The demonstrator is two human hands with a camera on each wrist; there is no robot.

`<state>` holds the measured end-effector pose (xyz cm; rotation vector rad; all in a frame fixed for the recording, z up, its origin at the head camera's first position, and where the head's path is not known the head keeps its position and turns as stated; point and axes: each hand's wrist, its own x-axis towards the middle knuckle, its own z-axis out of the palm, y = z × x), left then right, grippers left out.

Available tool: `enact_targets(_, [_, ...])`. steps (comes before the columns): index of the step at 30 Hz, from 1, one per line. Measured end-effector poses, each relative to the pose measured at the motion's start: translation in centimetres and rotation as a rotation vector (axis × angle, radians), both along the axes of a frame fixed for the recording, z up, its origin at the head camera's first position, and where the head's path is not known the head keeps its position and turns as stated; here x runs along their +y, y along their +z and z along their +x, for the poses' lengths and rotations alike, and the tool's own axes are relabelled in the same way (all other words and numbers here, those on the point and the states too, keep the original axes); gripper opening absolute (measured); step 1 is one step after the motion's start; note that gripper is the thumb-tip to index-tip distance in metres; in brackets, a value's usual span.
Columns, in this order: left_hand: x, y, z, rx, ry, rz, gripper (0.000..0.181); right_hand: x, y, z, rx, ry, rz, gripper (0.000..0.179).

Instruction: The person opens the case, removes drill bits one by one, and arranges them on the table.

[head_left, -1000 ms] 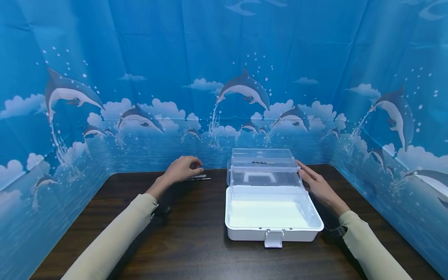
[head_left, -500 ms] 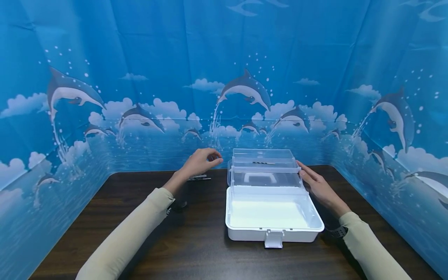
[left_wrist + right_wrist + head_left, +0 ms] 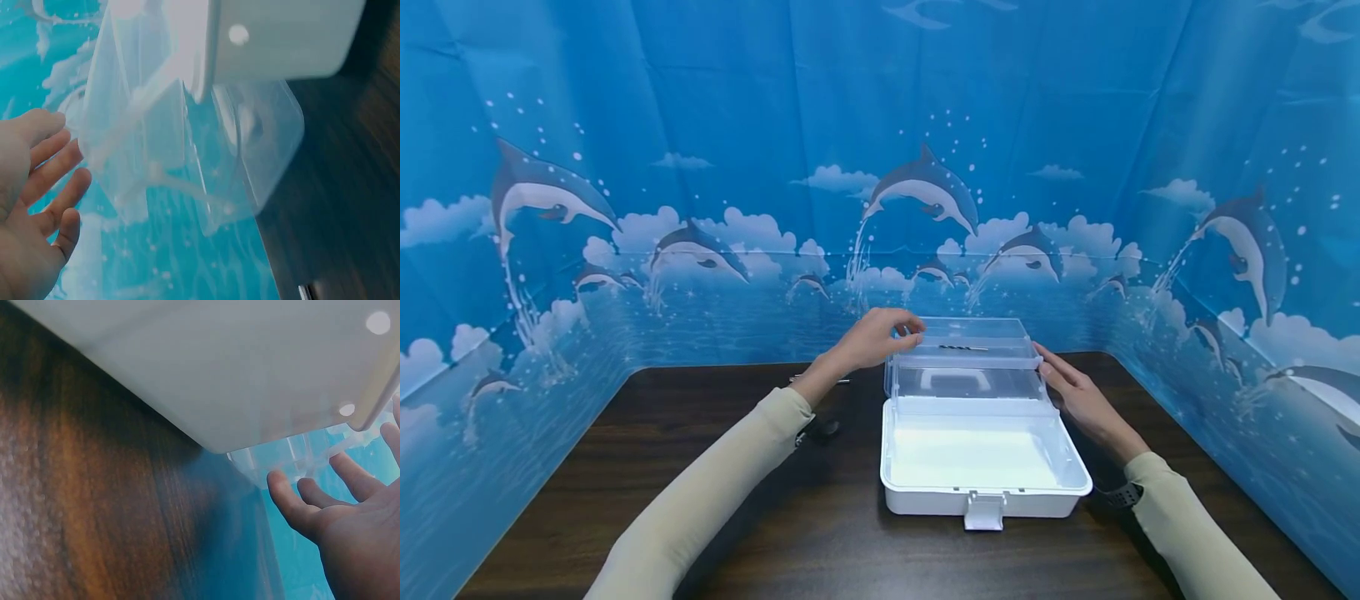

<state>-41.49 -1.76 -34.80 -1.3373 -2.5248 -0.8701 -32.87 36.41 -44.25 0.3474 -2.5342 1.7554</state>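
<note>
The white toolbox stands with its clear lid and trays raised at the back. A dark, spiral-fluted drill bit lies in the upper clear tray. My left hand is at that tray's left end, thumb and fingers bent near each other; I cannot tell if something thin is pinched between them. Behind its wrist, silver drill bits lie on the table, mostly hidden. My right hand touches the right side of the raised trays with extended fingers; in the right wrist view its fingers are spread.
The dark wooden table carries the box right of the middle. A blue dolphin-print curtain rises right behind the table and along both sides. The white front latch hangs down open.
My left hand has moved right, from over the silver drill bits to the left end of the upper clear tray. The right hand and the toolbox have stayed in place.
</note>
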Motion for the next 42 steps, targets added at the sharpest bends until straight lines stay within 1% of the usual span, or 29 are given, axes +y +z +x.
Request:
enact_targets(4, [1.4,0.0,0.3,-0.053,-0.061,-0.044,0.030,0.0,0.0,0.0,-0.007,0.000,-0.002,0.066])
enact_targets(8, [2.2,-0.4,0.4,-0.090,-0.103,-0.073,0.031,-0.2,-0.2,0.0,-0.008,-0.001,-0.003,0.066])
enact_targets(14, [2.6,-1.1,0.6,-0.092,-0.106,-0.112,0.034,-0.3,-0.4,0.1,-0.011,0.005,-0.014,0.064])
enact_targets(17, [2.7,-1.2,0.6,-0.096,-0.096,-0.120,0.035,-0.3,-0.4,0.2,-0.007,0.010,-0.013,0.064])
enact_targets(20, [3.0,-1.2,0.6,-0.096,-0.102,-0.128,0.034,-0.4,-0.2,0.2,-0.006,0.002,-0.011,0.065])
enact_targets(25, [3.4,-1.3,0.6,-0.063,-0.112,-0.120,0.033,-0.4,0.0,0.3,-0.006,-0.006,-0.007,0.065])
enact_targets(29, [3.6,-1.4,0.5,-0.041,-0.091,-0.102,0.033,-0.5,0.0,0.2,-0.003,-0.007,-0.007,0.065])
enact_targets(34, [3.8,-1.3,0.1,-0.050,-0.053,-0.091,0.032,-0.4,0.1,0.1,0.005,-0.003,-0.012,0.065])
enact_targets(38, [4.3,-1.1,-0.1,-0.042,-0.015,-0.105,0.028,-0.4,0.1,0.1,0.005,-0.003,-0.013,0.066])
enact_targets(42, [4.8,-0.7,0.0,-0.018,0.038,-0.134,0.024,-0.3,0.1,0.1,0.000,-0.004,-0.012,0.065])
